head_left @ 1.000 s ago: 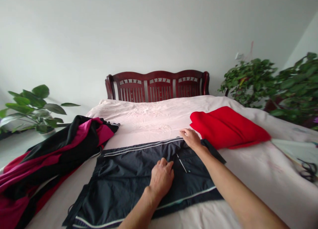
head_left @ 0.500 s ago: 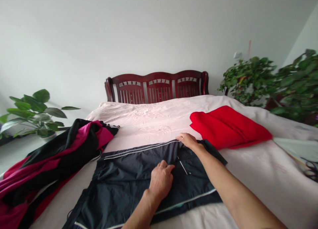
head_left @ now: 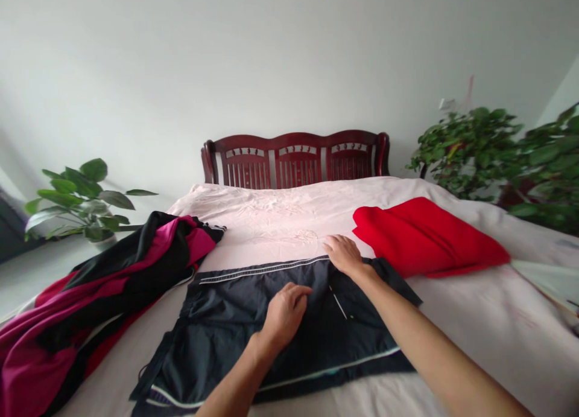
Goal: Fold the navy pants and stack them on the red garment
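Dark navy shorts (head_left: 212,338) with white piping lie spread on the bed before me, waistband end to the left. A short white-trimmed pocket line shows on their right part. Over their middle is my left hand (head_left: 287,311), fingers loosely bent and thumb side apart, with no cloth gripped. My right hand (head_left: 342,252) rests at the far edge of the shorts, its fingers stretched past the piping toward the bedsheet; nothing shows in it. The right forearm crosses above the right end of the shorts and hides part of it.
A folded red cloth (head_left: 429,239) lies right of the shorts. To the left is a black and magenta garment (head_left: 136,272) in a loose heap. The pink bedsheet (head_left: 271,218) runs back to a dark wooden headboard (head_left: 296,157). Potted plants (head_left: 470,145) stand at both sides.
My left hand has shifted left and up off the cloth. The fingers of my right hand have loosened from the shorts' far edge. The view has turned slightly left.
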The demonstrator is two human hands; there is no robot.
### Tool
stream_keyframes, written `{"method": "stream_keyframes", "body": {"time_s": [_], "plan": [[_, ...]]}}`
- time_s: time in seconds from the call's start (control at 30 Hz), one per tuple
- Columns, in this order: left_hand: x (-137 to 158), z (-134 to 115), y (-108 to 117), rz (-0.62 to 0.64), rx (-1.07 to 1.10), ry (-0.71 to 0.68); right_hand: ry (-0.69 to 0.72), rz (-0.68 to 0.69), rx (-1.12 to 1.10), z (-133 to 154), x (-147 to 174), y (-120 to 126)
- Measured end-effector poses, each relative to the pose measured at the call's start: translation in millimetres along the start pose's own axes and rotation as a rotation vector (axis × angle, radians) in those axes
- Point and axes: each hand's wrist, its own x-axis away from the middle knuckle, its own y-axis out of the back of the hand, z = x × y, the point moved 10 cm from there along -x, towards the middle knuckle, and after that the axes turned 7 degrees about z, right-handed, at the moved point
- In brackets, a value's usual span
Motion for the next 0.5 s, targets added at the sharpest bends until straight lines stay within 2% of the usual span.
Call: {"method": "stream_keyframes", "body": {"time_s": [0.1, 0.17, 0.23, 0.3, 0.4, 0.5], "plan": [[4.3, 35.3, 33.8, -0.058, -0.146, 0.067, 0.065, 0.032, 0.035, 18.6, 15.8, -23.0], [15.2, 76.7, 55.6, -0.079, -0.26, 0.184, 0.056, 0.084, 0.056, 16.8, 26.6, -44.6], [32.3, 126.3, 72.9, -0.049, -0.435, 0.355, 0.033, 0.112, 0.071, 9.0, 34.9, -60.6], [47.7, 163.0, 83.7, -0.014, -0.483, 0.397, 0.02, 0.114, 0.081, 2.2, 39.2, -68.1], [61.4, 190.8, 93.5, -0.004, -0.511, 0.358, 0.016, 0.11, 0.092, -0.8, 40.1, -69.7], [65.4, 199.9, 98.6, -0.033, -0.495, 0.338, 0.012, 0.112, 0.098, 1.0, 39.7, -67.9]]}}
